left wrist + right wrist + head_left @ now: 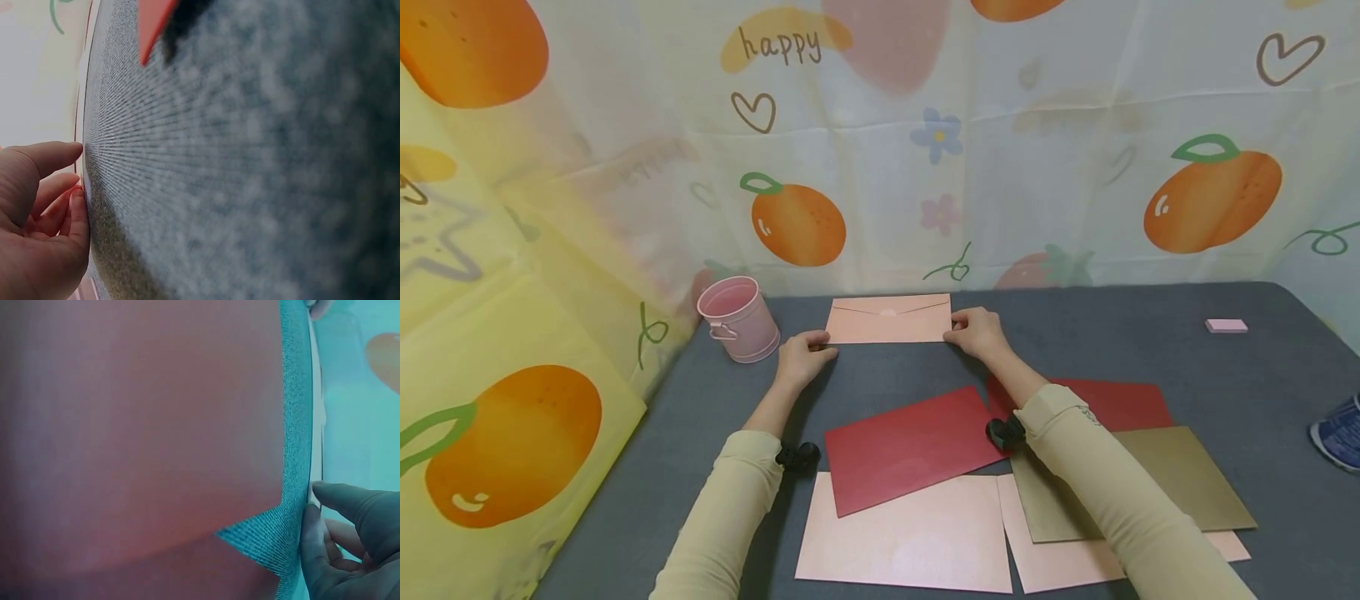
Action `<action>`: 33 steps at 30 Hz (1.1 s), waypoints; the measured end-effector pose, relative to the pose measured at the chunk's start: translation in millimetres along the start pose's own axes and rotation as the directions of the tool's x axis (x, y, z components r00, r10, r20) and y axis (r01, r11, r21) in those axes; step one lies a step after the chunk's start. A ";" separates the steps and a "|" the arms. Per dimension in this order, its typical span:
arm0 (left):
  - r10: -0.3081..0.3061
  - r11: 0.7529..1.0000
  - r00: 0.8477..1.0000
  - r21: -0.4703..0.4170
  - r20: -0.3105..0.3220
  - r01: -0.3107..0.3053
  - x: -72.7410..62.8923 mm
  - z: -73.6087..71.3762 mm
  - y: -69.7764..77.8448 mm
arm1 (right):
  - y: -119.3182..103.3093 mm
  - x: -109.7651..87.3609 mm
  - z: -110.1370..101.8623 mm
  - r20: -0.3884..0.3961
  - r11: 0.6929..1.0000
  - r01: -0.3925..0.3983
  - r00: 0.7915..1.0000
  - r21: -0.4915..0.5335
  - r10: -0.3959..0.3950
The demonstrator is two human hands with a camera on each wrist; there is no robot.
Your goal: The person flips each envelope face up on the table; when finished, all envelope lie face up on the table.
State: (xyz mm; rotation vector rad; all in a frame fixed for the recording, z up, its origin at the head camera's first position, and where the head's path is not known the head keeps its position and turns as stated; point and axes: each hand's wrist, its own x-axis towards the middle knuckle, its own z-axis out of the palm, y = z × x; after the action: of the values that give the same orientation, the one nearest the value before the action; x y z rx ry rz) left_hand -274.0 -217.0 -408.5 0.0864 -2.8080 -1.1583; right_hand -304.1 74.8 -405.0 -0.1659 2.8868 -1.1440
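Observation:
A pale pink envelope (887, 325) with a pointed flap lies lengthwise near the table's far edge. At its left lower corner is my left hand (803, 360), fingertips right at the edge and thumb (59, 155) apart from the other fingers. On the opposite end, my right hand (981, 333) pinches the edge between thumb (340, 495) and fingers. Nearer to me, a red flat piece (913, 450) lies slantwise over a pale pink one (902, 537). Below my right forearm, another red piece (1123, 404), a gold piece (1187, 483) and a second pale pink one (1060, 567) overlap, partly hidden by the sleeve.
A pink bucket (745, 325) stands left of the envelope, close to my left hand. A small pink block (1227, 326) sits at the far right of the dark grey table (1285, 392). A printed cloth (880, 167) hangs behind. Part of a blue shoe (1339, 433) shows at the right.

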 end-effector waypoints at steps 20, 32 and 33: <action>0.076 0.996 0.979 0.040 0.188 -0.085 -26.9 -12.3 14.6 | 10.4 -30.2 -28.4 0.121 0.992 0.046 0.991 0.122 -0.060; 0.226 0.971 0.927 0.002 0.300 -0.237 -94.2 -16.8 31.8 | 22.2 -76.6 -48.3 0.193 0.959 0.271 0.940 0.082 -0.282; 0.240 0.967 0.913 0.003 0.329 -0.255 -99.7 -17.4 32.3 | 23.7 -80.7 -48.8 0.205 0.953 0.296 0.930 0.069 -0.304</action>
State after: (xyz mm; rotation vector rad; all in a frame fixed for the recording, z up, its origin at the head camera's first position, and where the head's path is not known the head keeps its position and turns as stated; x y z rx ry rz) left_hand -173.4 -197.1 -380.7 -0.4912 -3.0056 -1.1372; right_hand -229.3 134.1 -386.5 -0.7064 2.7091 -1.1351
